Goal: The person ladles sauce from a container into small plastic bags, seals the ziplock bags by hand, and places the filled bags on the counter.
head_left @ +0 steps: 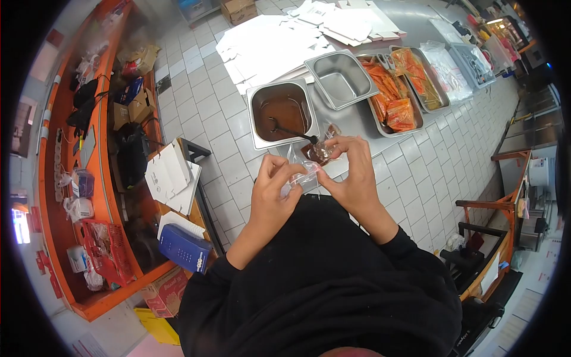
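Note:
My left hand (275, 187) is closed, pinching crumpled clear plastic (305, 174) in front of my body. My right hand (358, 178) closes on the same plastic from the other side, thumb toward the left fingers. Just beyond the fingers is a small clear plastic bag (317, 153) with brown sauce in it; whether it is the same piece as the pinched plastic, I cannot tell. Ahead, a steel pan (253, 113) holds reddish-brown sauce, and a black ladle (295, 134) rests in it with its handle over the near rim.
Right of the sauce pan stands an empty steel pan (341, 77). Two trays of orange-red food (389, 95) in plastic follow, with tongs (385, 61). White cardboard pieces (273, 44) cover the far side. An orange shelf (101, 178) and a blue box (183, 247) stand left.

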A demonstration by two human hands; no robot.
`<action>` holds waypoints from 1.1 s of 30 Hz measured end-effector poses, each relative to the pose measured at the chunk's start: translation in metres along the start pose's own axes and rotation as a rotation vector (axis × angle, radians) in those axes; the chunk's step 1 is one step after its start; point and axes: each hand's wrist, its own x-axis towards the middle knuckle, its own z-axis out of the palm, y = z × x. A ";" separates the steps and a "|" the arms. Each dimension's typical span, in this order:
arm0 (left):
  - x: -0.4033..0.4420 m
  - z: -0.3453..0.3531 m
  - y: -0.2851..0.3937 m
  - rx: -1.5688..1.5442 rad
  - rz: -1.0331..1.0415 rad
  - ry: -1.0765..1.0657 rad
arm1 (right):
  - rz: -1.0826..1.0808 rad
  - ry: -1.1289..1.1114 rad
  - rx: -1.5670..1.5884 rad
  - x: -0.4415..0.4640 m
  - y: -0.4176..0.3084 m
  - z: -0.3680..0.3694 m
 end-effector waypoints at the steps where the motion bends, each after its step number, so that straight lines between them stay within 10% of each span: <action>1: -0.003 0.003 -0.006 0.002 0.000 0.000 | 0.000 0.000 0.002 -0.001 0.001 0.002; 6: -0.016 0.009 -0.020 -0.164 -0.358 -0.146 | -0.356 -0.255 -0.216 -0.017 0.005 0.004; 13: -0.028 -0.008 -0.034 0.072 -0.091 -0.372 | -0.362 -0.603 0.034 -0.017 0.015 0.006; 15: -0.035 -0.012 -0.048 -0.248 -0.299 -0.575 | -0.028 -0.460 0.339 -0.017 0.024 0.016; 22: -0.038 0.001 -0.098 -0.590 -0.568 -0.250 | 0.692 -0.370 0.359 0.011 0.066 0.064; 29: -0.024 -0.006 -0.138 -0.525 -0.540 -0.010 | 0.084 -0.071 0.226 0.031 0.108 0.080; 33: -0.016 -0.010 -0.136 -0.473 -0.556 -0.025 | 0.387 -0.224 0.400 0.030 0.123 0.082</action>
